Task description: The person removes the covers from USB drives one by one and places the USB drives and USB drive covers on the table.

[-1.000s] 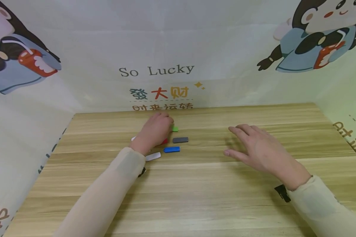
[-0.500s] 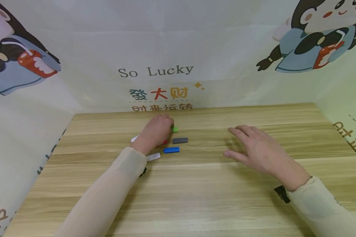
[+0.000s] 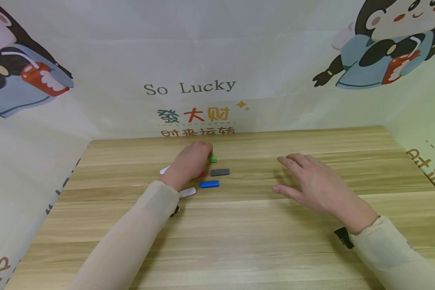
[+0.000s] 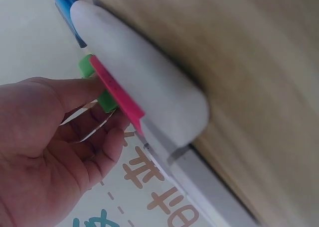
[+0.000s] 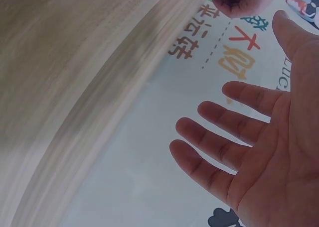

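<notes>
On the surface (image 3: pixel 257 245), clocked from the left hand (image 3: pixel 191 162) with the first bar (image 3: pixel 213 159) held at 3 o'clock: second bar (image 3: pixel 220 172) before 4, third bar (image 3: pixel 209 184) before 5, fourth bar (image 3: pixel 187 192) at 6, fifth bar (image 3: pixel 164 170) past 8. Well apart at 3, the right hand (image 3: pixel 320 183); behind, at 12, the wall (image 3: pixel 286 100).

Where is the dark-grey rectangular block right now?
In the head view, the dark-grey rectangular block lies near mid-picture on the light wooden tabletop, right of the person's left hand, between the bright-green block behind and the slim blue block in front.

Passage: bench (image 3: pixel 253 177) between gray block (image 3: pixel 220 172) and right hand (image 3: pixel 320 187)
Obstacle: left hand (image 3: pixel 190 162) by red block (image 4: pixel 122 95), gap hard to judge
</notes>
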`<action>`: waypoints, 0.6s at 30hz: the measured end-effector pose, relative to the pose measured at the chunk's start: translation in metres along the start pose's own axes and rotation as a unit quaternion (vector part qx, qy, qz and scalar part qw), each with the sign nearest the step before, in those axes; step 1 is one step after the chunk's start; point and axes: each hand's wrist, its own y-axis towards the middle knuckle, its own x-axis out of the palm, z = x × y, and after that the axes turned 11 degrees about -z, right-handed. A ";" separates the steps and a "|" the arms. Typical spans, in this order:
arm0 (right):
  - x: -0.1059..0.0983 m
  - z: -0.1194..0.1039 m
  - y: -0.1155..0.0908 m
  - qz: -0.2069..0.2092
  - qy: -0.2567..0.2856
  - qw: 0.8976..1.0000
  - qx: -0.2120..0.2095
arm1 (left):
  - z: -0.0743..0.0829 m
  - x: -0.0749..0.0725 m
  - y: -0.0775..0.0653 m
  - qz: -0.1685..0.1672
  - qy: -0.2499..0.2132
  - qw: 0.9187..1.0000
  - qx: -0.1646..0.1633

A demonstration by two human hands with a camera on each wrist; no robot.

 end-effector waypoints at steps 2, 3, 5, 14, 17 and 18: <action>0.001 -0.001 0.001 -0.002 0.002 1.000 0.000 | 0.000 0.000 0.000 0.001 -0.003 1.000 0.002; 0.001 -0.001 0.001 -0.002 0.003 1.000 0.000 | 0.000 0.000 0.000 0.001 -0.003 1.000 0.002; 0.002 -0.001 0.002 0.000 0.003 1.000 -0.001 | -0.001 0.001 0.000 0.003 -0.004 1.000 0.003; 0.002 -0.002 0.008 0.019 -0.002 1.000 -0.017 | 0.003 -0.002 -0.008 0.015 -0.014 1.000 0.001; 0.002 -0.002 0.011 0.021 -0.005 1.000 -0.022 | 0.006 -0.005 -0.012 0.022 -0.019 1.000 0.002; 0.002 -0.002 0.013 0.022 -0.006 0.999 -0.023 | 0.008 -0.006 -0.014 0.024 -0.021 0.999 0.004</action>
